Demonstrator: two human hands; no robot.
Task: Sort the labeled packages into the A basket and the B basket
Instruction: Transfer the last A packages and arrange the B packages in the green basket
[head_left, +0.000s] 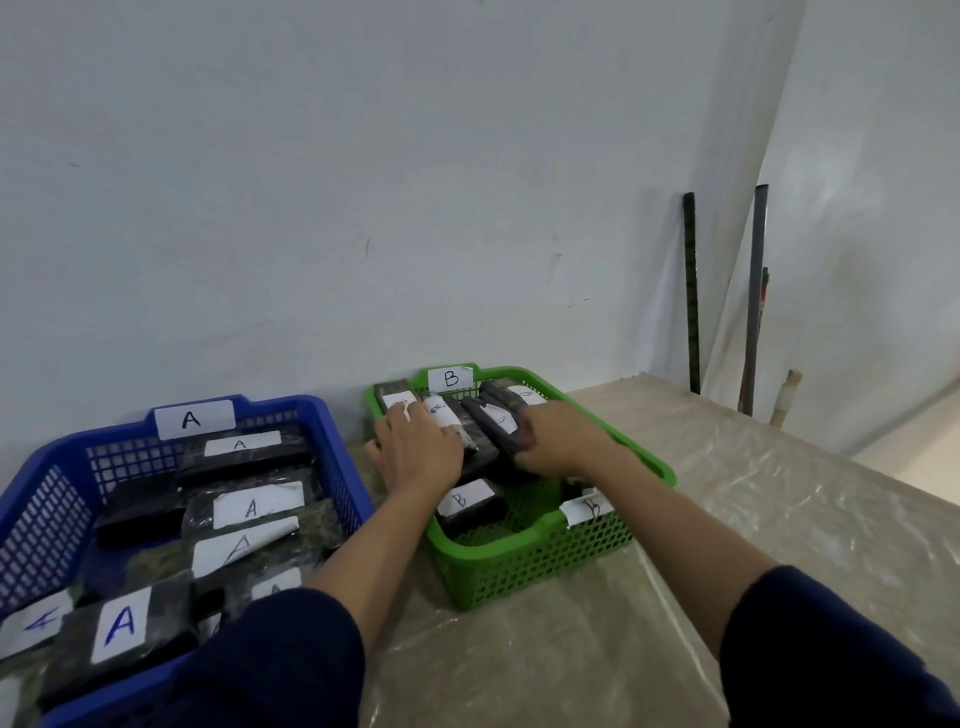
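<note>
Sorting appears close to finished, by our count. We list what we see:

- Blue perforated plastic basket (332, 441) with a white "A" tag, at our left on the desk: it holds a heap of black plastic-wrapped packages with white paper labels (249, 506); every label we can read there says A, and one dark package shows no label to us.
- Green perforated plastic basket (524, 561) with a white "B" tag, beside the blue one: it holds more black wrapped packages; the labels nearest us read B, while those at the far end are too blurred for us to read.
- Left hand (415, 447): lies over the packages at the far left of the green basket, fingers bent down onto them. We cannot tell whether it grips one.
- Right hand (558, 441): curled around the end of a dark wrapped package (493, 423) lying inside the green basket.
- Pale plastic-covered desk (727, 519): we see no loose package lying on it.

Remaining work, as we judge it: settling the package in hand, little else.
</note>
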